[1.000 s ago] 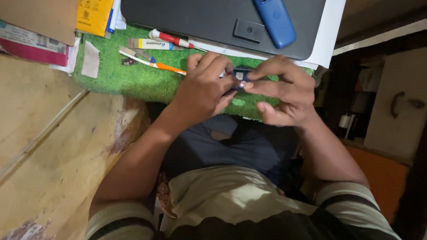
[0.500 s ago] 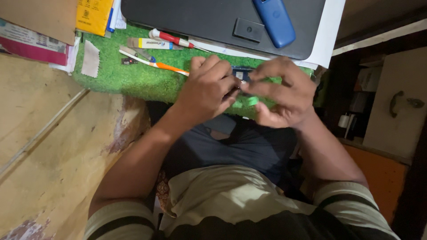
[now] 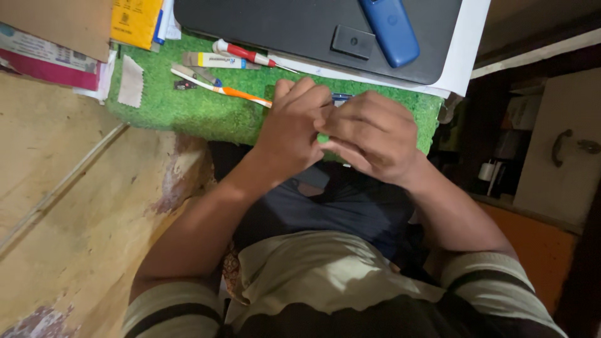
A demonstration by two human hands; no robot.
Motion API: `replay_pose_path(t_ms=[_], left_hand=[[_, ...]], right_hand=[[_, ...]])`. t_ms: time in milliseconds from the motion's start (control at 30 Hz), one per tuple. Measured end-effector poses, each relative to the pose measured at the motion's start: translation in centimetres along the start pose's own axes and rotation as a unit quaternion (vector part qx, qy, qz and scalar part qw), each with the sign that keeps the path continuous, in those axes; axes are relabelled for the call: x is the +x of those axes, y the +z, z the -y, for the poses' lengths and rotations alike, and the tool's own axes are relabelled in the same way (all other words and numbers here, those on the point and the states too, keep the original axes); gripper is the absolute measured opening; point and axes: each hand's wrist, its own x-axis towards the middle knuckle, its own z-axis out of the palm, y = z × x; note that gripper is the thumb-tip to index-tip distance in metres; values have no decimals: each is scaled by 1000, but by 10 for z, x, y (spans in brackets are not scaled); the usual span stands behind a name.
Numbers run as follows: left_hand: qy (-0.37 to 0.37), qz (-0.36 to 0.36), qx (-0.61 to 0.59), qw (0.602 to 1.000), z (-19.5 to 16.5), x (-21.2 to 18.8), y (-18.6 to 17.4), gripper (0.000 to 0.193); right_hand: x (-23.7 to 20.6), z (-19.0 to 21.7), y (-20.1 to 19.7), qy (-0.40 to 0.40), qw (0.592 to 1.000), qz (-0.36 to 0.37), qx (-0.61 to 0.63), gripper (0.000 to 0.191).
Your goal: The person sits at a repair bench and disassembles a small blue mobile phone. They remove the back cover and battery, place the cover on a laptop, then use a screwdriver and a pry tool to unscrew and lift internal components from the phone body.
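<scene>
Head view, looking down over the near edge of the green turf mat (image 3: 188, 116).

Left hand (image 3: 294, 128): fingers curled inward, knuckles up, pressed against the right hand at the near edge of the mat. Its fingertips are bent toward a small dark-and-blue part (image 3: 341, 97), of which only a sliver shows above the knuckles. Grip looks closed on that part, though the contact itself is hidden.

Right hand (image 3: 372, 134): also curled, fingers folded toward the left hand and touching it. Cannot tell whether it holds the same small part or only steadies it; the palm side is out of sight.

The small part sits between the 2 hands, over the mat's near right portion, just in front of the closed dark laptop (image 3: 300, 31).

Around the hands:
- Orange-and-white toothbrush (image 3: 219, 87) lies on the mat, its orange end running up to the left hand's knuckles.
- Red-handled screwdriver (image 3: 244, 53) lies along the mat's far edge, beside the laptop.
- White-and-yellow tube (image 3: 216, 61) lies just left of the screwdriver's handle.
- Small beige cloth patch (image 3: 131, 81) at the mat's left edge.
- Blue handset (image 3: 389, 28) rests on the laptop lid, next to a small black block (image 3: 354, 42).
- Yellow packet (image 3: 134, 19) at the mat's far left corner.
</scene>
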Motion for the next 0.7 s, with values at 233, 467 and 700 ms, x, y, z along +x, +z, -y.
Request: replay_pose_path(t_ms=[233,467,700], left_hand=[[7,-1,-11,1000,4,-1,-8,28],[21,2,16,1000,3,-1,-11,32],[19,4,0,1000,0,1,-9,22]], right_hand=[[-18,-12,-19,96,992,-12,77,34],[-20,-12,-21,77,994,8,78,36],[-27,-21,-16,41,997,-59,37,36]])
